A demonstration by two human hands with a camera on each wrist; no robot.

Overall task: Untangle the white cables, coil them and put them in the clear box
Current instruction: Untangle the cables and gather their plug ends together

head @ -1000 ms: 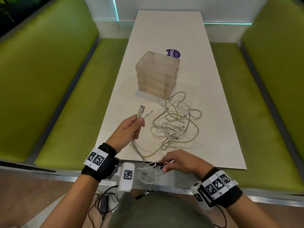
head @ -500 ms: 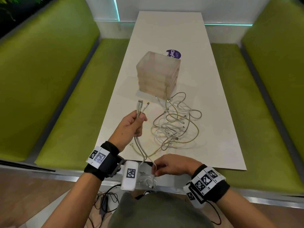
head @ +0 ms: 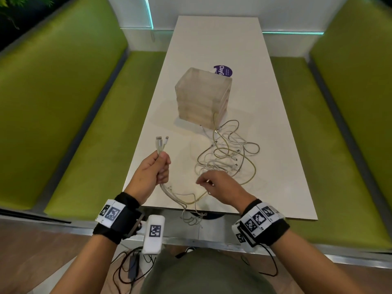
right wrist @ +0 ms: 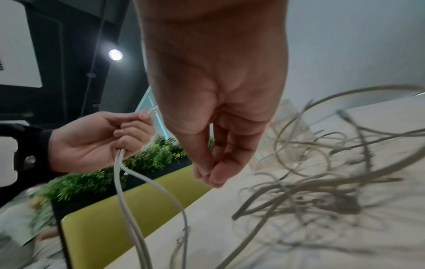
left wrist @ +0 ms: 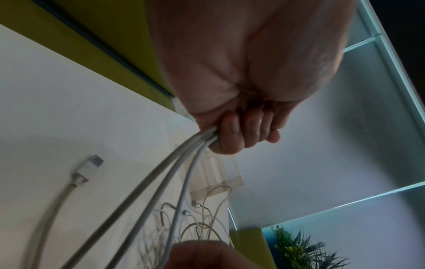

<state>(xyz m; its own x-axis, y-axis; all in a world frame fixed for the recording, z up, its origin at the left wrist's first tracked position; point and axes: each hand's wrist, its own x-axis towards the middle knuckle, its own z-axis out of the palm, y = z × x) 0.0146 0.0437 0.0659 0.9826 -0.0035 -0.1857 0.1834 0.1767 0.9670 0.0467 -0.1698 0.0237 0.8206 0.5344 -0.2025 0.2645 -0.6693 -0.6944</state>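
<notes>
Gripping: left hand (head: 151,174) was fisted round a bundle of white cables (head: 161,146) at frame centre-left, plugs upward.
Cable look: thin, white to yellowish; a loose tangle (head: 228,158) lay on the white table (head: 282,166), centre-right.
Right hand (head: 220,187): fingers curled with tips pinched together; whether they held a strand, I could not tell.
Surroundings: clear box (head: 202,97) stood above the tangle, one cable touching its corner; purple sticker (head: 223,70) behind; green benches (head: 63,107) flanked.
Axis: held bundle ran near-vertical, its tails drooping off the table's near edge.
</notes>
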